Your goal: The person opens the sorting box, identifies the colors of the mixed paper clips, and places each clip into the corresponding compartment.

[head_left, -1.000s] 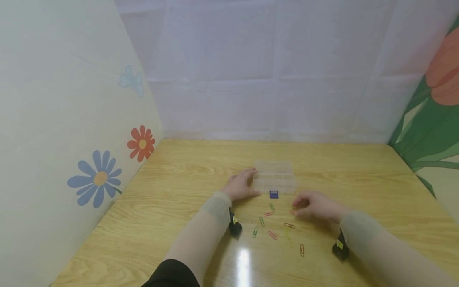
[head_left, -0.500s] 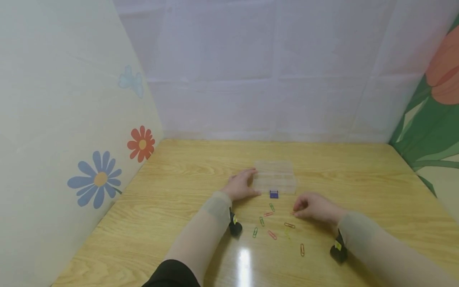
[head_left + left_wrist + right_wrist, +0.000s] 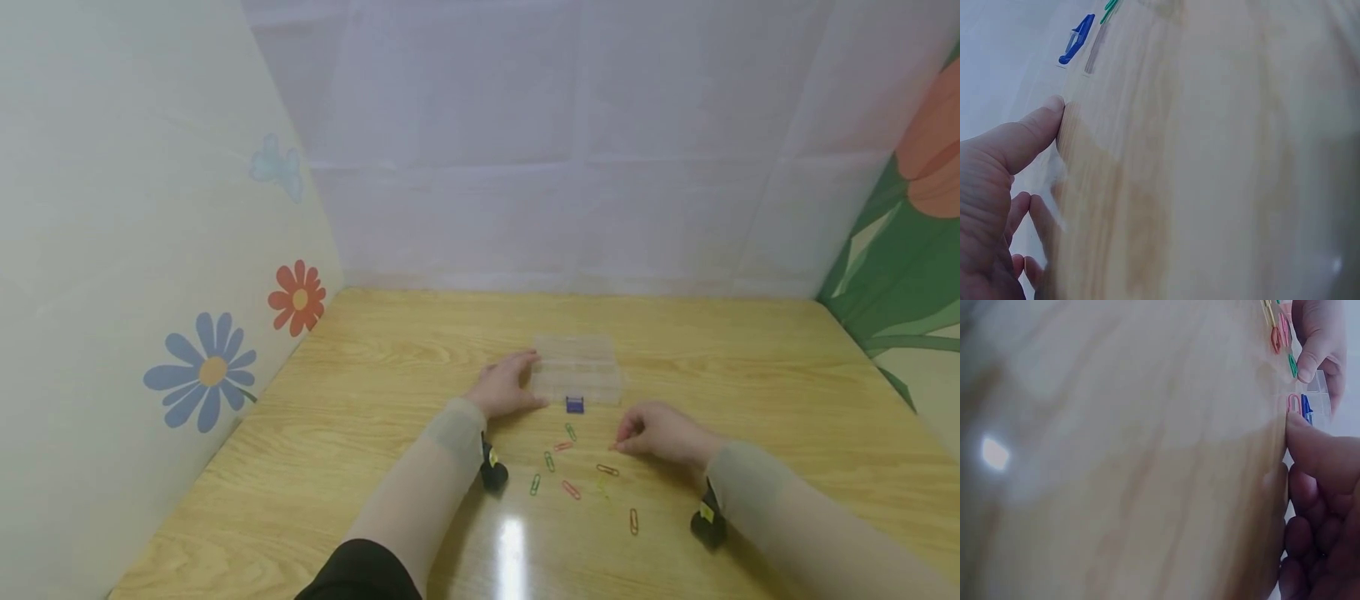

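Note:
A clear plastic compartment box (image 3: pixel 576 369) with a blue latch (image 3: pixel 574 405) lies on the wooden table. My left hand (image 3: pixel 507 387) holds the box at its left side, the thumb at the front corner and the fingers farther back along the edge. To the right of the latch, my right hand (image 3: pixel 662 432) pinches a reddish paper clip (image 3: pixel 1294 402) low over the tabletop; thumb and fingers hide part of it. Between the hands lie several loose paper clips, among them a green clip (image 3: pixel 549 461), a pink clip (image 3: pixel 572 490), a brown clip (image 3: pixel 607 470) and a pale yellow clip (image 3: pixel 602 486).
Another reddish-brown clip (image 3: pixel 633 522) lies nearer the front. Bright glare (image 3: pixel 512 550) shows on the wooden table (image 3: pixel 420 333). A white cloth (image 3: pixel 465 150) hangs behind it, with flower-printed panels (image 3: pixel 202 208) at the sides.
My right hand has closed its fingertips on the reddish clip and shifted very slightly. The left hand has stayed at the box, and the loose clips lie as before.

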Motion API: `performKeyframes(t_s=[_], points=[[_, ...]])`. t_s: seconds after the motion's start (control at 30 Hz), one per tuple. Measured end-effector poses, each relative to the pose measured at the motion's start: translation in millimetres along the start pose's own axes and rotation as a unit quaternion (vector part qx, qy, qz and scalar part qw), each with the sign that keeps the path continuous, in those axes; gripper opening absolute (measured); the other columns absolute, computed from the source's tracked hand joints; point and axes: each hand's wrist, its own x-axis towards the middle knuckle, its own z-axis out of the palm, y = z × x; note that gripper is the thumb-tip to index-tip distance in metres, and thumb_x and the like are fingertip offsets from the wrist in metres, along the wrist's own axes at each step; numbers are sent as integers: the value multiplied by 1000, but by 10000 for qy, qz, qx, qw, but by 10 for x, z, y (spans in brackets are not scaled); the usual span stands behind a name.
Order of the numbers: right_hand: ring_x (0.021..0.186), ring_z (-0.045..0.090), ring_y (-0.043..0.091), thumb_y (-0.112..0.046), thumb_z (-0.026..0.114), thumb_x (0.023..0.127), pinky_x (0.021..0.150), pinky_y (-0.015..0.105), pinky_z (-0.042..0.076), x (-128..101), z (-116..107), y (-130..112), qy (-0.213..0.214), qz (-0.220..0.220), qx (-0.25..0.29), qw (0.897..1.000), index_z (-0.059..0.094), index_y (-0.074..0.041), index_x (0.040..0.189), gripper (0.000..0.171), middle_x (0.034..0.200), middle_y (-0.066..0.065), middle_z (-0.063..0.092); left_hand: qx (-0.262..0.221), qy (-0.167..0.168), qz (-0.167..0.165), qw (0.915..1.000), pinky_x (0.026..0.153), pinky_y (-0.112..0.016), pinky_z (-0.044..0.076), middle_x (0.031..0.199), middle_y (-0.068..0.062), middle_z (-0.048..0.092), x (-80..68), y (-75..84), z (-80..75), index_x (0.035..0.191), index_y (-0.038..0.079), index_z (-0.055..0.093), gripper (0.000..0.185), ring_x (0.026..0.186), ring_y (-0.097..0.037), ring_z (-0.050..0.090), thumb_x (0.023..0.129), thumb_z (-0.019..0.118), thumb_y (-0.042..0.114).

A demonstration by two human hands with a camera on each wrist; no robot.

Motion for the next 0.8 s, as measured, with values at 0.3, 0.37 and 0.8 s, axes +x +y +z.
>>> performKeyframes(t_s=[0.3,0.37,0.8], points=[[78,53,19,-20,77,78,72,33,42,45,-3,43,9,32,-22,10000,65,-12,82,16,82,1,62,39,-16,21,10000,113,-53,13,156,4,30,35,-15,10,149,20,36,85,141,-19,28,79,76,46],[79,54,19,-20,77,78,73,34,43,40,-15,36,0,-12,5,10000,65,-11,83,16,83,1,62,32,-11,37,10000,113,-54,13,156,3,30,43,-22,15,149,20,36,85,141,-19,29,78,76,46],[90,58,22,-18,66,90,82,41,48,201,-374,-145,510,-596,-85,9969,64,-8,94,12,94,5,64,127,55,47,9999,113,-53,15,155,3,31,61,-33,23,148,20,37,86,141,-20,30,77,77,47]])
